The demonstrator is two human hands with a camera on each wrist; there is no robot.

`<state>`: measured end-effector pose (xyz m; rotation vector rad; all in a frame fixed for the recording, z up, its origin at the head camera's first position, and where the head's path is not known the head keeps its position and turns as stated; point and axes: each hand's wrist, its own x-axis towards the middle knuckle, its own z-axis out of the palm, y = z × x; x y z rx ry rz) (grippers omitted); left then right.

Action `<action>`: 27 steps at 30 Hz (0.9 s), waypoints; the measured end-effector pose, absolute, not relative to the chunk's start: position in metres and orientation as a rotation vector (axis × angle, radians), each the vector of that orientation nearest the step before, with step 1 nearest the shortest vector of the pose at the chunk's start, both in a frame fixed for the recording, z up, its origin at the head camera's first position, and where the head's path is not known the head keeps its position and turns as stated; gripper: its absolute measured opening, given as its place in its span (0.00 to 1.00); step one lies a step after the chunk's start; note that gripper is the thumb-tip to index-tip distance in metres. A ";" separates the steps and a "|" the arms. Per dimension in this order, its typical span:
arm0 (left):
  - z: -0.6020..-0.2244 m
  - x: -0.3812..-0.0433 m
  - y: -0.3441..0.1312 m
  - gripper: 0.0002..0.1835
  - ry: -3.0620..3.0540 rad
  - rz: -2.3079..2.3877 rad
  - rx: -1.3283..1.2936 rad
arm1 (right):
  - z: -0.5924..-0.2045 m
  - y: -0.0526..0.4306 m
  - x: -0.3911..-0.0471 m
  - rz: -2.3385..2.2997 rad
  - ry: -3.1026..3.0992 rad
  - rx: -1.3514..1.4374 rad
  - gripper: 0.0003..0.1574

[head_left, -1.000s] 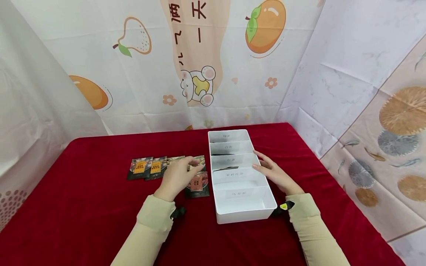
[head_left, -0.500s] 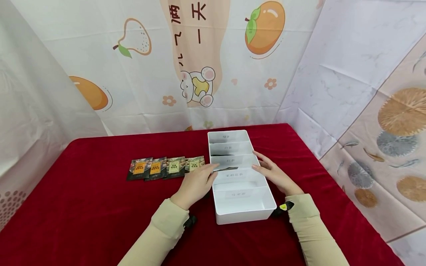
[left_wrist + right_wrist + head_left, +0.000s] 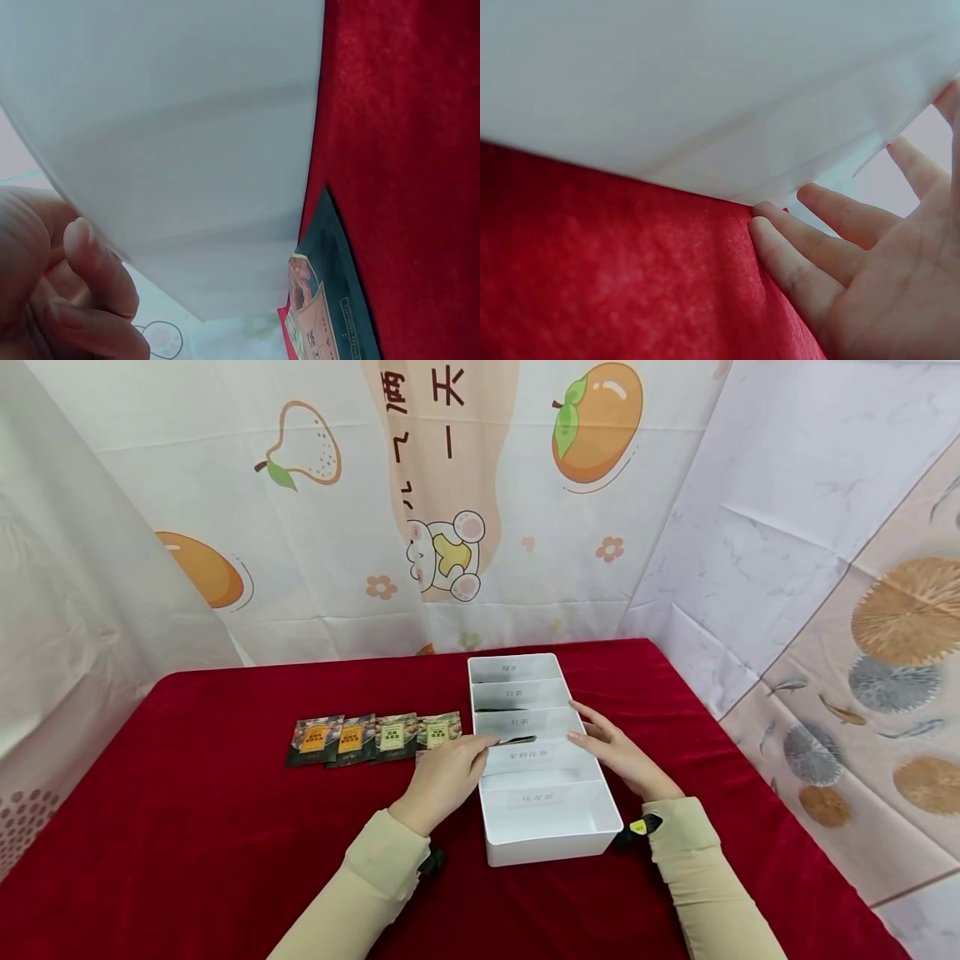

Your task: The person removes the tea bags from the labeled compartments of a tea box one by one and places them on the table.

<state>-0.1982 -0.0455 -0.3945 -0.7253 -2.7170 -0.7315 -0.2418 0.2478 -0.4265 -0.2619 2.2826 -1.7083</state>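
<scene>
A white box point(image 3: 551, 842) with several labelled compartments stands on the red cloth. In its middle compartment the dark edge of a flat sachet point(image 3: 527, 740) shows above the divider. My left hand point(image 3: 441, 781) reaches over the left rim, fingertips at the end of that edge, seemingly pinching it; the fingers look curled in the left wrist view, where the grip itself is hidden. My right hand point(image 3: 622, 760) rests along the right side, its spread, straight fingers point(image 3: 847, 214) touching the wall. A sachet with a reddish label point(image 3: 319, 322) lies beside the box, mostly hidden by my left hand in the head view.
Left of the box, in an overlapping row, lie dark sachets with an orange label point(image 3: 313, 742), another orange label point(image 3: 351, 741), a green label point(image 3: 393, 737) and a second green label point(image 3: 438, 730). A printed curtain point(image 3: 315, 568) hangs behind the table.
My left hand has moved right from above the loose sachets to the box's left rim, where its fingers now meet the sachet edge. The right hand and box stay in place.
</scene>
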 end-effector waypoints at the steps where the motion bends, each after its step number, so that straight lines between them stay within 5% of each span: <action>1: -0.394 -0.198 -0.045 0.14 -2.710 -0.730 -0.726 | -0.426 0.248 -0.242 -1.707 2.283 -0.261 0.45; 27: -0.385 -0.193 -0.049 0.09 -2.456 -0.801 -0.674 | -0.426 0.247 -0.241 -1.689 2.293 -0.248 0.45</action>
